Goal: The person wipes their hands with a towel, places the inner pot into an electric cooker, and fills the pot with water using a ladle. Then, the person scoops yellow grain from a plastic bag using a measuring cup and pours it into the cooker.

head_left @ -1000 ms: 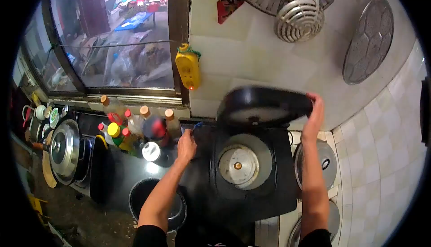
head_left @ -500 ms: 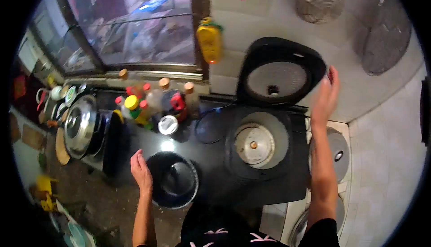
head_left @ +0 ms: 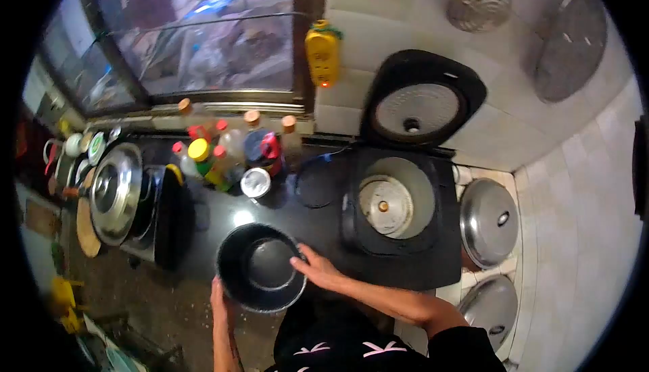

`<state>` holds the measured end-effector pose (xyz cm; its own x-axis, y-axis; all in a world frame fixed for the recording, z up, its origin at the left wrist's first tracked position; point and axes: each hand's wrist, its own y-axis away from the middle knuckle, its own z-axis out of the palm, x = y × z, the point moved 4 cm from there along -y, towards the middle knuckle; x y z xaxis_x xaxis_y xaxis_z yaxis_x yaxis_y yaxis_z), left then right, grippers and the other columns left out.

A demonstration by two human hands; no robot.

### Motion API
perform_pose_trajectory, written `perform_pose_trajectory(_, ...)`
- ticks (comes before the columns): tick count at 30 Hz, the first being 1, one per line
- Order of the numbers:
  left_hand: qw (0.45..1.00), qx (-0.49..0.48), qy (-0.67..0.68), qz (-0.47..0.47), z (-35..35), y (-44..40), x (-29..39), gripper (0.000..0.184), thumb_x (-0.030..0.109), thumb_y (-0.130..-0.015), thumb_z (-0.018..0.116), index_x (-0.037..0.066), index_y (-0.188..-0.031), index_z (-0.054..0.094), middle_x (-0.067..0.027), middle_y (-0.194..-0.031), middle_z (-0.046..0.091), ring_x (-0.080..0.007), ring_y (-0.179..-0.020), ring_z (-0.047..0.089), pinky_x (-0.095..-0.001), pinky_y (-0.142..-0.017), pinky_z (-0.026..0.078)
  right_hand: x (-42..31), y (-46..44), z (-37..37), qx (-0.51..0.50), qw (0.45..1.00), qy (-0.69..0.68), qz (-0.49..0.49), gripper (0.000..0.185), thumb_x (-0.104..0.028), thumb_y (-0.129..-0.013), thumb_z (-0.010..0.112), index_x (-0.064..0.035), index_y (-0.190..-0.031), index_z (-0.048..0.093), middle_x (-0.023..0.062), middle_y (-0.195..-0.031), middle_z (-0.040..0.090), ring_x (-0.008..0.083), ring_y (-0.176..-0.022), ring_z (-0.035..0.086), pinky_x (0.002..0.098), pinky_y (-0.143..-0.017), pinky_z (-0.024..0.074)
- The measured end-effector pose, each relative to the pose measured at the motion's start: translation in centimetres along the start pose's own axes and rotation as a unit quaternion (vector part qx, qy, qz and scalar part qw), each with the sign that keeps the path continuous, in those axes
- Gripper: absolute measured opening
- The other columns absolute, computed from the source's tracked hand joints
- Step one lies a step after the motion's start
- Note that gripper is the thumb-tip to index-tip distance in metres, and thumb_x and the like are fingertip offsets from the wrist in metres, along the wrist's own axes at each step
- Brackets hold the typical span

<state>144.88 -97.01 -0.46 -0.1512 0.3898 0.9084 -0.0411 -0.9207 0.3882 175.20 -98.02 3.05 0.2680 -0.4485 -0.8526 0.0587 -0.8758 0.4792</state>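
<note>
A dark round inner pot [head_left: 270, 264], seen from above, is between my hands near the counter's front edge. My right hand [head_left: 316, 268] grips its right rim, thumb over the edge. My left hand [head_left: 220, 302] is against the pot's lower left side, its fingers partly hidden by the wall. To the right stands a black rice cooker [head_left: 351, 227] with no pot in it; the heating plate [head_left: 385, 206] shows at the bottom. The cooker's lid [head_left: 422, 108] stands raised against the wall.
Bottles [head_left: 230, 145] and a silver-topped jar [head_left: 255, 183] stand behind the pot. At left, a lidded wok [head_left: 116, 195] sits on a stove. Metal lids [head_left: 488, 223] lie at right. A yellow power strip [head_left: 323, 54] hangs beside the window.
The cooker's lid has gone up and my right hand has left it for the pot's right rim. My left hand has moved from near the cord to the pot's left side.
</note>
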Motion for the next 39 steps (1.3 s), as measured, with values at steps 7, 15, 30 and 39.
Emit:
perform_pose_trajectory(7, 0.989, -0.007, -0.090, 0.119, 3.2, 2.5, 11.5, 0.064, 0.052, -0.094, 0.042, 0.004, -0.137, 0.039, -0.0100, -0.134, 0.045, -0.0230, -0.122, 0.045, -0.0372, -0.099, 0.038, -7.8, 6.9, -3.8, 0.087, 0.978, -0.022, -0.187, 0.059, -0.037, -0.092, 0.052, 0.0000, -0.136, 0.038, 0.0206, -0.131, 0.046, 0.0326, -0.120, 0.049, 0.0358, -0.098, 0.0384)
perform_pose_trajectory(15, 0.947, -0.242, -0.078, 0.196, 20.7, 3.9, 18.5, 0.085, 0.061, -0.087, 0.047, -0.002, -0.142, 0.029, -0.0157, -0.137, 0.042, -0.0242, -0.124, 0.044, -0.0372, -0.101, 0.036, -7.7, 16.1, -17.4, 0.469, 0.825, -0.032, -0.313, 0.041, -0.013, -0.085, 0.055, 0.0069, -0.121, 0.051, 0.0147, -0.112, 0.058, 0.0237, -0.102, 0.056, 0.0326, -0.089, 0.0432)
perform_pose_trajectory(30, 0.930, -0.355, -0.084, 0.045, 37.0, -0.8, 10.3, 0.062, 0.042, -0.096, 0.042, 0.004, -0.143, 0.029, -0.0106, -0.142, 0.036, -0.0221, -0.133, 0.031, -0.0335, -0.109, 0.022, 1.4, 14.4, -29.3, 0.498, 0.836, -0.109, -0.203, 0.035, -0.017, -0.090, 0.057, 0.0009, -0.120, 0.056, -0.0008, -0.086, 0.057, 0.0065, -0.073, 0.047, 0.0215, -0.066, 0.0394)
perform_pose_trajectory(39, 0.947, -0.241, -0.206, 0.053, 38.6, -3.6, 7.2, 0.070, 0.050, -0.095, 0.037, 0.001, -0.144, 0.027, -0.0212, -0.152, 0.016, -0.0288, -0.143, 0.007, -0.0358, -0.114, 0.009, 2.8, 11.7, -31.4, 0.503, 0.860, 0.048, -0.077, 0.037, -0.022, -0.087, 0.059, -0.0032, -0.119, 0.059, 0.0125, -0.098, 0.055, 0.0249, -0.092, 0.055, 0.0334, -0.084, 0.0425)
